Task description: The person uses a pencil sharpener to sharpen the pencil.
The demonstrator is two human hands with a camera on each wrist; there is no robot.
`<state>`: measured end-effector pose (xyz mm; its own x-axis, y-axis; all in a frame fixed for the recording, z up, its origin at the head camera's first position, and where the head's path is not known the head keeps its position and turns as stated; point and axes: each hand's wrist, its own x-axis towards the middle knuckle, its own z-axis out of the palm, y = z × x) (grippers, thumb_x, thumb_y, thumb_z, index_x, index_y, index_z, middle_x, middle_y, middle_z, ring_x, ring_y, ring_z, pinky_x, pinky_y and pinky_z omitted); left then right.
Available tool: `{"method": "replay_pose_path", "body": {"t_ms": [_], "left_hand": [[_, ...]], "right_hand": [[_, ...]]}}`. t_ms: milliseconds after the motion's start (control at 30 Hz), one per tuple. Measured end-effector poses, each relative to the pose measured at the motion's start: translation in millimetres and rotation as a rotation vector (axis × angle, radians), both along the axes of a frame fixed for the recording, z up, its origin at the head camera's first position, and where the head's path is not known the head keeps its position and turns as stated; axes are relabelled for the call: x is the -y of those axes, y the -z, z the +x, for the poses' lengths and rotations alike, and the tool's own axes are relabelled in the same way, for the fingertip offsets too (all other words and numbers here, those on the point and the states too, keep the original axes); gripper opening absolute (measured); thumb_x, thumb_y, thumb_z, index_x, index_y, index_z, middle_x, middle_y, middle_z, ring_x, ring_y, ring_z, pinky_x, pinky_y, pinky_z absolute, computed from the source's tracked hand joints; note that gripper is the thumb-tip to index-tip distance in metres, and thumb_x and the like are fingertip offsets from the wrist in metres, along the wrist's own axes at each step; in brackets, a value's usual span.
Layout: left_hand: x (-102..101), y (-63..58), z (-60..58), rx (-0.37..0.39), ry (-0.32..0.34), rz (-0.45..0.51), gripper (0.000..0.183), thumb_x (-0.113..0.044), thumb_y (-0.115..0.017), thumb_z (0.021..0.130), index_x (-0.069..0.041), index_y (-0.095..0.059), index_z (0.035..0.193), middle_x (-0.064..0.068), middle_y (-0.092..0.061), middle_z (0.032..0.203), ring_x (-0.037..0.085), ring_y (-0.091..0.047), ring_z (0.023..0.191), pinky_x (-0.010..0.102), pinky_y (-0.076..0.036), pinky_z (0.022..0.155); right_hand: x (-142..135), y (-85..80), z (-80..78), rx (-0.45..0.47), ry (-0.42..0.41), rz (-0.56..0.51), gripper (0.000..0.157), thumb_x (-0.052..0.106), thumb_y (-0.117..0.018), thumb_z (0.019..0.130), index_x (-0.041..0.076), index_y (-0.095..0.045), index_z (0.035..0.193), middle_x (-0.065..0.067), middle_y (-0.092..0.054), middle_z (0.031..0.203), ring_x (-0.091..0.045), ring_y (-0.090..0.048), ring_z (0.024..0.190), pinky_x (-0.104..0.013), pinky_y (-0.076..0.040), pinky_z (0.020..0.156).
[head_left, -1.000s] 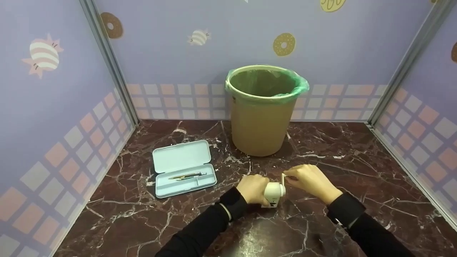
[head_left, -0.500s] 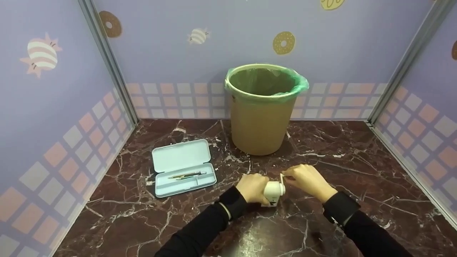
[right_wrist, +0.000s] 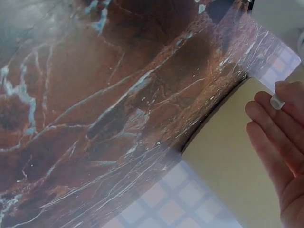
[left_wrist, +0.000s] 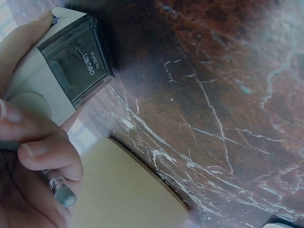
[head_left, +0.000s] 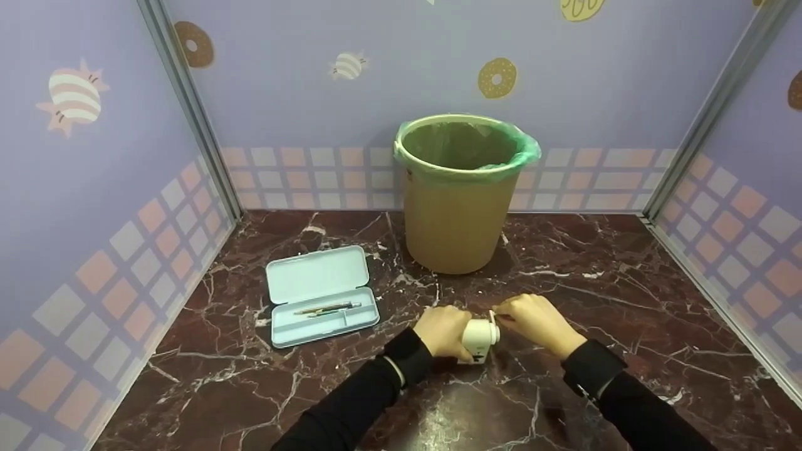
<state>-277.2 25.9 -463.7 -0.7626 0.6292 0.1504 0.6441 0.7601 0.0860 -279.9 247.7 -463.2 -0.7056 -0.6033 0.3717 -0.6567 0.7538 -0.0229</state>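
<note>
A white crank pencil sharpener (head_left: 478, 339) stands on the dark marbled table, and my left hand (head_left: 442, 330) grips it from the left. Its clear shavings drawer (left_wrist: 76, 61) faces the left wrist camera. Under the curled fingers of that same hand, a pencil's eraser end (left_wrist: 65, 195) sticks out; the rest of the pencil is hidden. On the sharpener's right side is the crank (head_left: 493, 317). My right hand (head_left: 537, 321) pinches the small white knob (right_wrist: 276, 101) of the crank between thumb and fingers.
A pale blue pencil case (head_left: 317, 275) lies with its lid raised on the left, with a few pencils (head_left: 329, 309) inside. Behind the hands stands a tan bin (head_left: 460, 219) with a green liner. Patterned panels (head_left: 282, 94) enclose the table at the back and sides.
My right hand has shifted slightly left and toward me as the crank turned. My left hand and the sharpener have stayed in place.
</note>
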Motion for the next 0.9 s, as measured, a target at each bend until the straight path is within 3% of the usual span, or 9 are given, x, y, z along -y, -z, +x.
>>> {"method": "replay_pose_path", "body": {"t_ms": [333,667,900], "left_hand": [[0,0.5,0.3,0.009,-0.009,-0.005,0.048,-0.044,-0.094,0.060,-0.016,-0.071,0.091,-0.001,-0.076,0.085,0.016,-0.070,0.073,0.034,-0.056,0.061],[1,3.3,-1.0,-0.001,-0.007,-0.018,0.049,-0.046,-0.094,0.060,-0.016,-0.071,0.092,-0.002,-0.075,0.085,0.014,-0.069,0.072,0.032,-0.055,0.060],[1,1.3,0.6,0.006,-0.009,-0.010,0.048,-0.045,-0.094,0.061,-0.016,-0.070,0.091,-0.001,-0.075,0.086,0.015,-0.070,0.074,0.032,-0.055,0.061]], "right_hand": [[1,7.1,2.5,0.012,-0.008,0.015,0.006,0.009,-0.076,0.089,0.011,-0.076,0.083,-0.002,-0.076,0.078,-0.020,-0.071,0.065,-0.038,-0.054,0.056],[3,16.0,4.7,0.032,0.009,0.057,0.006,0.007,-0.079,0.082,0.012,-0.075,0.082,-0.002,-0.077,0.079,-0.022,-0.072,0.068,-0.040,-0.056,0.060],[3,18.9,7.8,0.030,0.010,0.033,0.009,0.007,-0.078,0.083,0.013,-0.072,0.078,0.000,-0.076,0.076,-0.021,-0.071,0.066,-0.040,-0.054,0.058]]}}
